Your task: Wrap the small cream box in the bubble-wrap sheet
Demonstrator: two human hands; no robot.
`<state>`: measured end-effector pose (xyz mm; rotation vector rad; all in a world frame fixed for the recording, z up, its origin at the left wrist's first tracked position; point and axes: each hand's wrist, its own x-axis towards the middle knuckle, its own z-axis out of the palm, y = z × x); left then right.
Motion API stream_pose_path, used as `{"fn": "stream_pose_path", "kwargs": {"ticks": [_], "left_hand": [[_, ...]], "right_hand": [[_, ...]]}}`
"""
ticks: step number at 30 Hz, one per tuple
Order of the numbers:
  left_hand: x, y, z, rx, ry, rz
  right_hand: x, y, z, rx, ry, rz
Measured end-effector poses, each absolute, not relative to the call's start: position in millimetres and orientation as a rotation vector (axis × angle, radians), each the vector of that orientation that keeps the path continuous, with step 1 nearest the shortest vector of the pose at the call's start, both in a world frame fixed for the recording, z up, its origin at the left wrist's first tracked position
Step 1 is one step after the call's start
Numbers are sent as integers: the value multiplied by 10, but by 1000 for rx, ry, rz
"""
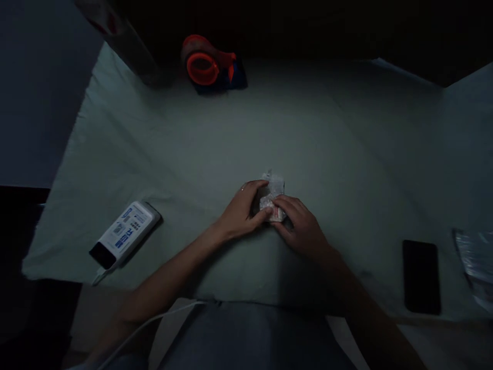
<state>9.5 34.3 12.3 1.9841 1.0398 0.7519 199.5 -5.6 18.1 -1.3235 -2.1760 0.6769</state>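
A small bubble-wrapped package lies near the middle of the cloth-covered table, its clear wrap shiny and crinkled. Faint reddish print shows through the wrap at the near end. My left hand grips the package from the left, thumb on the near part and fingers along the far left side. From the right, my right hand holds the near right part, with fingers on top and the thumb at the near edge. The fingers hide part of the package.
A red-orange tape dispenser stands at the back left. At the left lies a white power bank with blue print and a cable. A black phone and a clear plastic bag lie at the right. A post rises at the back left.
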Motion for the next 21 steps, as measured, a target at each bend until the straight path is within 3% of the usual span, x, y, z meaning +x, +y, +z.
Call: {"fn": "stream_pose_path", "kwargs": {"ticks": [4,8,16,21], "left_hand": [[-28,272,146,2091,813,714],[-33,321,133,2144,898,691],[36,510,155,2165,1060,526],[52,634,150,2132,1376,498]], "right_hand": [[2060,-21,269,-1321,-2169,818],[2027,-16,262,-1380,-2098,963],[1924,-107,145,-1482,-2059,497],[1998,-127,88,-1414,-2173,476]]}}
